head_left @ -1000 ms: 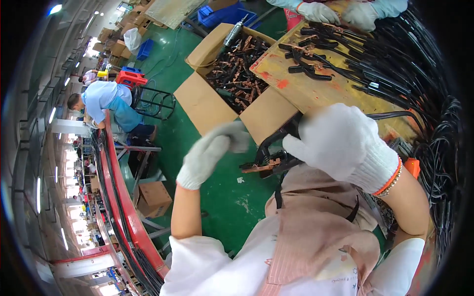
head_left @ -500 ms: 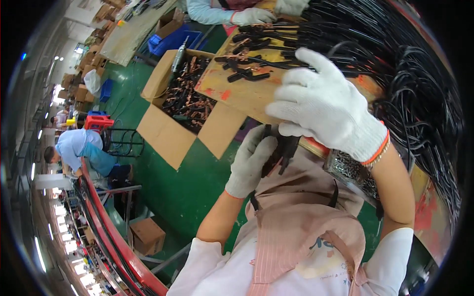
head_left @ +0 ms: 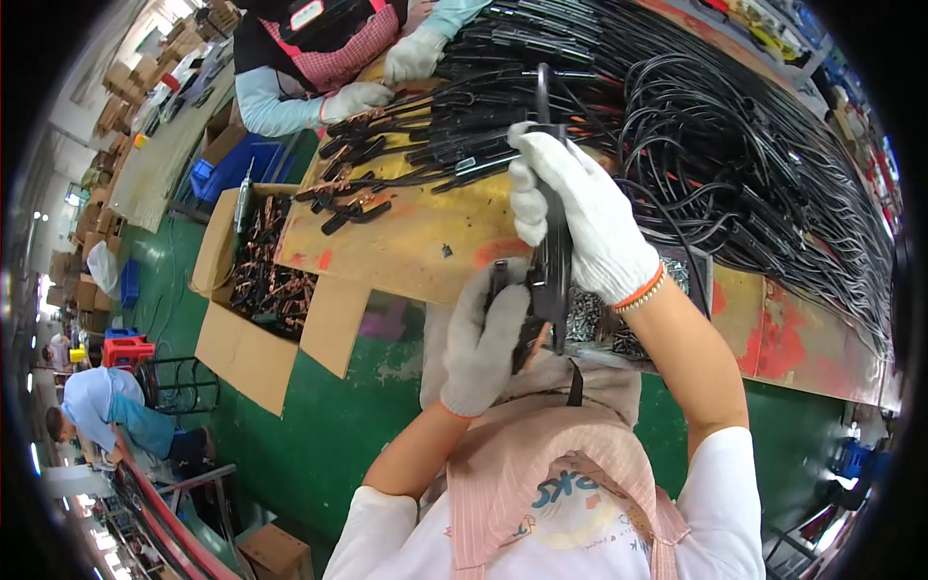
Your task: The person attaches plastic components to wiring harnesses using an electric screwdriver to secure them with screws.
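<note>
Black clamp (head_left: 553, 275) hung at the counter's (head_left: 416, 242) edge; the left grip (head_left: 483, 343), apart a second earlier, grasped it alongside the right grip (head_left: 582, 210), seemingly steadying it.

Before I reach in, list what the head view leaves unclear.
In the head view:
Long black piece: partly covered by the right hand.
Copper-and-black piece in the left hand: partly hidden by that hand's fingers.
Small metal parts: too tiny to distinguish, some behind right wrist.
Lower-left carton: cut off by the bottom edge.
</note>
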